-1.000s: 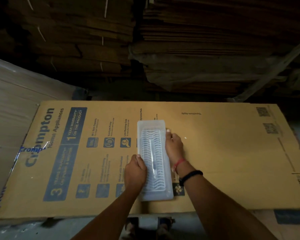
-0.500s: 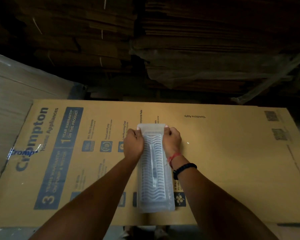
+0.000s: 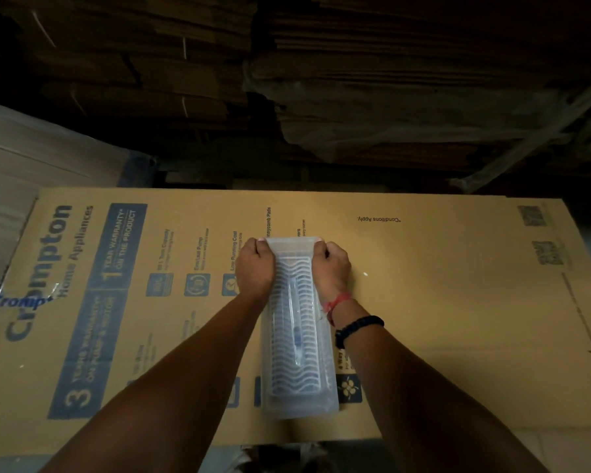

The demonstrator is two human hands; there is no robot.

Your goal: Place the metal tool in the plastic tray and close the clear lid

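Observation:
A long translucent plastic tray [image 3: 299, 401] with a wavy ribbed inside lies lengthwise on the printed cardboard sheet [image 3: 440, 302]. A slim metal tool [image 3: 294, 322] lies along its middle, seen through the clear lid, which is down over the tray. My left hand [image 3: 255, 269] presses with curled fingers on the tray's far left corner. My right hand [image 3: 331, 268] presses the far right corner the same way. Both thumbs sit at the far edge of the lid.
The flattened cardboard box with blue print serves as the work surface. Dark stacks of flattened cardboard [image 3: 389, 80] rise behind it. A plastic-wrapped stack [image 3: 31, 158] stands at the left. The sheet's near edge ends just below the tray.
My left hand moved from the tray's near left side up to its far left corner. Both hands have since slid a little further toward the far edge.

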